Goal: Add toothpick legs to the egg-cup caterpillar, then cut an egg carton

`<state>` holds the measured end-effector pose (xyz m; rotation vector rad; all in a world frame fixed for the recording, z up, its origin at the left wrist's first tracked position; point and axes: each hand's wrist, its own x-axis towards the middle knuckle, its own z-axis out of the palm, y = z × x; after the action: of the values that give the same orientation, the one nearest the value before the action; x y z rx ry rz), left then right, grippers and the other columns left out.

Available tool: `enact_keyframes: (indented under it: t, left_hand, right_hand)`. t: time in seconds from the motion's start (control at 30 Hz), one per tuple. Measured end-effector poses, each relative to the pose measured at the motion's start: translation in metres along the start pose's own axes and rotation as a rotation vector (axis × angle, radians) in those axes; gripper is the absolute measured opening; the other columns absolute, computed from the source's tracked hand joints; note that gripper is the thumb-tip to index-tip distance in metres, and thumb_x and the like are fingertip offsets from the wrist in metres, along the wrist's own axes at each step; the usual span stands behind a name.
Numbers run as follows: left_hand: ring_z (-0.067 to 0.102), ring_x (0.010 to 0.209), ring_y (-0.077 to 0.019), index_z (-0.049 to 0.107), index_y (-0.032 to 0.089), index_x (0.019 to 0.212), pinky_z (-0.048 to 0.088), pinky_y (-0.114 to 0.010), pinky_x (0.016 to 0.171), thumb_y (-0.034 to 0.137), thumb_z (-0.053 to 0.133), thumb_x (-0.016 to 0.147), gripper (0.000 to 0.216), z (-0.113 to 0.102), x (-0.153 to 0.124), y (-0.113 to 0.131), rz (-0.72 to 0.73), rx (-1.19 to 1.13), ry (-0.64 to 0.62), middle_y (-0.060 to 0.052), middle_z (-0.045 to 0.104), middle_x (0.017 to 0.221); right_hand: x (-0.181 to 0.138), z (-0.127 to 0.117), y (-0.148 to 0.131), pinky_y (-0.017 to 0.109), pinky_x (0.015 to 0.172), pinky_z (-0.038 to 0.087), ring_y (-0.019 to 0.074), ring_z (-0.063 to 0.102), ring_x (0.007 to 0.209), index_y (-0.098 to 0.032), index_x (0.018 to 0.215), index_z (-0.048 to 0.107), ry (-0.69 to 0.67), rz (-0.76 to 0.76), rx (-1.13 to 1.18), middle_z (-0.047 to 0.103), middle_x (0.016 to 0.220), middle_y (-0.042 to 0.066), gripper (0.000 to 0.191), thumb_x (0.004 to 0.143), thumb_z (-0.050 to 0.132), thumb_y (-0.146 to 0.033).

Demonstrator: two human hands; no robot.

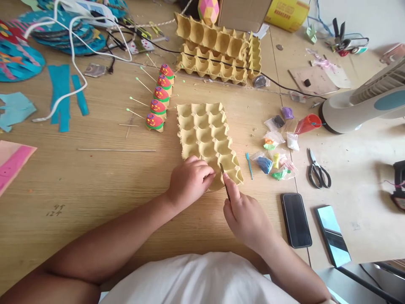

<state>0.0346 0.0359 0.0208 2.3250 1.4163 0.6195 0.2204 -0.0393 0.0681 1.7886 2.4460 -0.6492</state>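
Observation:
A yellow cardboard egg tray [207, 131] lies cup side up on the table before me. My left hand [191, 179] is closed on its near left edge, with thumb and fingers bent over the rim. In my right hand [245, 213] is a slim dark craft knife [222, 168], the index finger stretched along it. Its tip touches the tray between cups near the close right corner. Most of the handle is hidden by my fingers. Beyond the tray's left side stands a row of painted egg-cup pieces [160, 100] with red faces, green bands and green-tipped sticks.
More egg trays [215, 50] are stacked at the back. To the right lie bags of coloured clay [264, 164], a blue clay tool [249, 166], scissors [319, 171], two phones [296, 220] and a fan [363, 97]. A thin stick [117, 150] and blue strips [60, 97] lie left.

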Motion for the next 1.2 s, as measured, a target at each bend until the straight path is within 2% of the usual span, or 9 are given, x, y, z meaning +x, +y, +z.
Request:
enact_keyframes:
  t: [0.13, 0.3, 0.5, 0.73, 0.9, 1.07, 1.2]
  left_hand:
    - [0.057, 0.085, -0.0202, 0.074, 0.024, 0.08, 0.037, -0.032, 0.064, 0.028, 0.061, 0.095, 0.02, -0.001, 0.0, 0.0, -0.006, 0.007, -0.011, -0.002, 0.071, 0.081]
    - [0.058, 0.085, -0.0201, 0.073, 0.023, 0.078, 0.036, -0.032, 0.064, 0.029, 0.062, 0.095, 0.021, 0.0, 0.0, 0.0, 0.01, -0.009, 0.007, -0.002, 0.072, 0.082]
    - [0.058, 0.084, -0.0204, 0.072, 0.023, 0.078, 0.036, -0.033, 0.063, 0.029, 0.063, 0.094, 0.019, 0.001, 0.001, -0.001, 0.006, -0.012, 0.013, -0.002, 0.071, 0.08]
    - [0.057, 0.083, -0.0204, 0.072, 0.022, 0.079, 0.035, -0.032, 0.063, 0.028, 0.062, 0.094, 0.019, 0.003, 0.0, -0.001, 0.024, -0.021, 0.021, -0.003, 0.07, 0.079]
    - [0.057, 0.083, -0.0205, 0.071, 0.022, 0.078, 0.034, -0.032, 0.062, 0.027, 0.063, 0.094, 0.018, 0.004, 0.0, -0.003, 0.032, -0.012, 0.021, -0.003, 0.069, 0.08]
    - [0.057, 0.084, -0.0206, 0.07, 0.022, 0.077, 0.034, -0.033, 0.061, 0.028, 0.062, 0.094, 0.019, 0.003, 0.001, -0.003, 0.041, -0.012, 0.012, -0.003, 0.069, 0.079]
    - [0.056, 0.083, -0.0203, 0.07, 0.022, 0.076, 0.033, -0.033, 0.059, 0.026, 0.063, 0.093, 0.019, 0.004, 0.001, -0.002, 0.027, -0.008, 0.019, -0.003, 0.068, 0.078]
  right_hand:
    - [0.004, 0.003, -0.001, 0.032, 0.058, 0.043, 0.0225, 0.069, 0.071, -0.009, 0.157, 0.02, 0.004, 0.018, 0.018, 0.076, 0.099, 0.009, 0.061, 0.097, 0.032, -0.019]
    - [-0.003, -0.001, -0.003, 0.031, 0.055, 0.04, 0.0214, 0.067, 0.064, -0.008, 0.157, 0.022, -0.033, 0.038, -0.051, 0.076, 0.09, 0.007, 0.062, 0.097, 0.032, -0.017]
    - [0.001, -0.003, -0.007, 0.03, 0.059, 0.043, 0.0213, 0.071, 0.073, -0.012, 0.155, 0.025, -0.029, 0.091, -0.037, 0.077, 0.1, 0.008, 0.055, 0.102, 0.032, -0.023]
    - [0.003, -0.001, -0.009, 0.029, 0.06, 0.044, 0.021, 0.072, 0.075, -0.012, 0.152, 0.028, -0.004, 0.108, -0.053, 0.077, 0.097, 0.008, 0.052, 0.101, 0.033, -0.018]
    - [-0.001, -0.003, -0.011, 0.028, 0.055, 0.039, 0.0202, 0.07, 0.067, -0.012, 0.152, 0.03, -0.02, 0.118, -0.092, 0.077, 0.087, 0.005, 0.052, 0.1, 0.032, -0.019]
    - [-0.002, -0.005, -0.011, 0.029, 0.057, 0.037, 0.0213, 0.071, 0.072, -0.013, 0.152, 0.03, -0.039, 0.142, -0.078, 0.077, 0.091, 0.006, 0.053, 0.1, 0.031, -0.019]
    - [-0.002, -0.009, -0.01, 0.028, 0.054, 0.032, 0.0205, 0.068, 0.066, -0.014, 0.153, 0.031, -0.066, 0.132, -0.07, 0.075, 0.081, 0.004, 0.053, 0.101, 0.03, -0.021]
